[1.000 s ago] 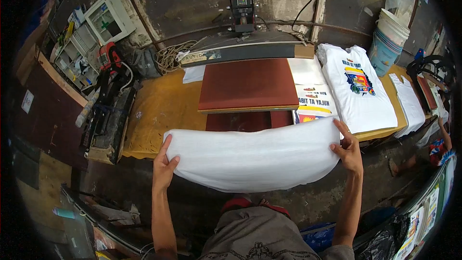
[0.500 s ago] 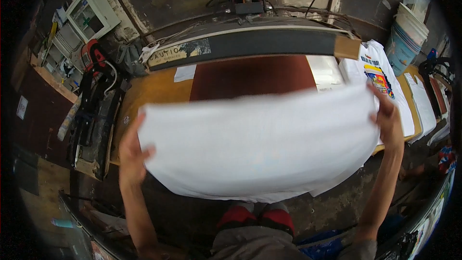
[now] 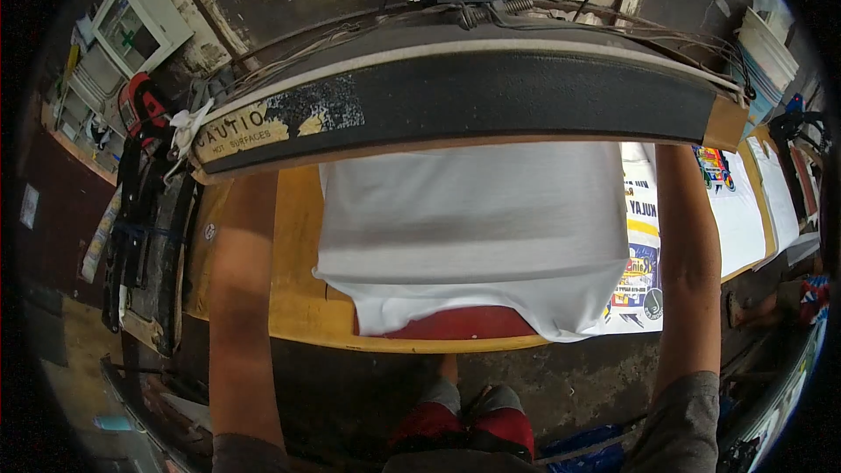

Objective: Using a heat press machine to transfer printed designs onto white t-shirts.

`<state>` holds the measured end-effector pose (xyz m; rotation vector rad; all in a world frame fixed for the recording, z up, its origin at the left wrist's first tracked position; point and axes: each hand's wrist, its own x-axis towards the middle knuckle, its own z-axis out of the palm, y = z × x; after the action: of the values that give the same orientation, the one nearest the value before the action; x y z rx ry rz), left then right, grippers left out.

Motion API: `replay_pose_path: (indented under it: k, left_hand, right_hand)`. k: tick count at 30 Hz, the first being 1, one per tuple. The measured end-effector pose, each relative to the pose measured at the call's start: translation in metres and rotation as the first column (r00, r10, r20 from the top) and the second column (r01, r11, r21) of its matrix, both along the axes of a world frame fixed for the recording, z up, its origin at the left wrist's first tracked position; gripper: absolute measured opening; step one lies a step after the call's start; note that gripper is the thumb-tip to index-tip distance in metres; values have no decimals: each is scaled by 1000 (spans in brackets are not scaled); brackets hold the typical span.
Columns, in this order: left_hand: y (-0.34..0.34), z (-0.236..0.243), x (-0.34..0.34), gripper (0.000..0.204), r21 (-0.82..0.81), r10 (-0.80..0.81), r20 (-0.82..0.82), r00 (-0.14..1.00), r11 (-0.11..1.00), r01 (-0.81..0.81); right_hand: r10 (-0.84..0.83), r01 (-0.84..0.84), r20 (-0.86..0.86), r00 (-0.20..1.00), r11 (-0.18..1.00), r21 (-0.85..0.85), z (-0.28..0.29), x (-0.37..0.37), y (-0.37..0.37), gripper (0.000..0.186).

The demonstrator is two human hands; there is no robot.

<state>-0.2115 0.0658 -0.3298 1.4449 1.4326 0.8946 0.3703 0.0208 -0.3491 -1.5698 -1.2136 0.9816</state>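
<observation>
A white T-shirt (image 3: 477, 219) lies spread over the dark red pad (image 3: 469, 324) of a heat press. Its near edge is uneven, with two flaps hanging toward me. Above its far part stands the raised black upper plate (image 3: 499, 92) of the press. Both my forearms reach beneath that plate, one on each side of the shirt. My left hand and my right hand are hidden behind the plate, so their fingers and whatever they touch cannot be seen. Next to my right forearm lies a white sheet with a colourful print (image 3: 642, 285).
The yellow table (image 3: 293, 307) carries the press pad. A white shirt with a colourful print (image 3: 736, 210) lies at the right, near stacked pails (image 3: 766, 61). Black equipment (image 3: 144, 254) stands at the left. Loose wires (image 3: 613, 22) run behind the plate, which bears a warning label.
The white T-shirt, held up between my two hands before, now rests on the pad. My arms have reached forward under the plate, and my view has moved closer to the press.
</observation>
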Motion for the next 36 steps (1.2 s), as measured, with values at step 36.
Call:
replay_pose_path:
  k: [36]
  left_hand:
    - [-133,-60,26,47,-415,315,650,692,909,-25]
  right_hand:
    - [-275,158,-590,760,957,-242,-56,-85,-166,65]
